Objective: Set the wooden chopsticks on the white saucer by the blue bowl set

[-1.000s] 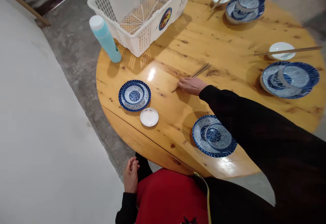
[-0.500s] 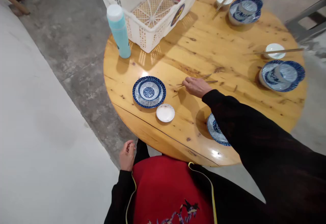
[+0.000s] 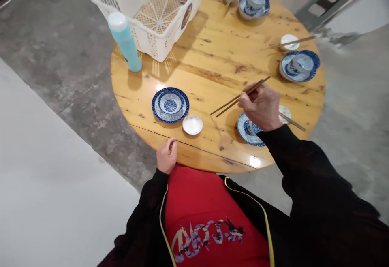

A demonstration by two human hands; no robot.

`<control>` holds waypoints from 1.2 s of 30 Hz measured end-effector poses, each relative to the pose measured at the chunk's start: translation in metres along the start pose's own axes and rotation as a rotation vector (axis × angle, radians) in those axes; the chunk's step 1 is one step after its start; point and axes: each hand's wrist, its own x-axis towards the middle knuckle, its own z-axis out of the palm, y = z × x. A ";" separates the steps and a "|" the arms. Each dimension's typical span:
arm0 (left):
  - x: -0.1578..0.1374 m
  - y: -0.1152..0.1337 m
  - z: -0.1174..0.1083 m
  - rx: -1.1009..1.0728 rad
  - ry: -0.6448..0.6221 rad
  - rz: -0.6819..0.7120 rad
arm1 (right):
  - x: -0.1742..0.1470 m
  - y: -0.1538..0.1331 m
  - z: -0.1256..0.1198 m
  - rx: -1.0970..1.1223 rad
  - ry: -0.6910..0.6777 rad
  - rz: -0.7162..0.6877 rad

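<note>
My right hand (image 3: 261, 107) partly hides the near-right blue-patterned dish (image 3: 243, 128) and the white saucer (image 3: 285, 111) beside it. The basket's (image 3: 154, 45) far end is cut off; I can't make out its sticker (image 3: 187, 16).

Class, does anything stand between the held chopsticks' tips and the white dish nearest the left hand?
Nothing visible does. The right hand holds the chopsticks, tips toward the white dish, with wooden tabletop between.

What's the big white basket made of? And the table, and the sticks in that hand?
The basket: likely smooth moulded plastic, with rows of slots through its walls. The table: seemingly wood under a shiny coat, showing knots, grain and bright glare. The chopsticks: brown and slim, maybe wood or bamboo; I can't tell which.
</note>
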 end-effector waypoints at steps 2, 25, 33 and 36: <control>0.002 0.009 0.013 0.015 -0.069 0.065 | -0.013 -0.006 0.000 -0.001 0.018 0.061; 0.013 0.028 0.051 0.371 -0.395 0.304 | -0.078 -0.054 0.031 1.145 -0.151 0.876; 0.004 0.004 0.043 -0.016 -0.494 -0.094 | -0.069 -0.058 0.086 1.278 -0.287 0.952; 0.007 -0.006 0.044 -0.180 -0.524 -0.182 | -0.059 -0.055 0.098 1.284 -0.262 0.944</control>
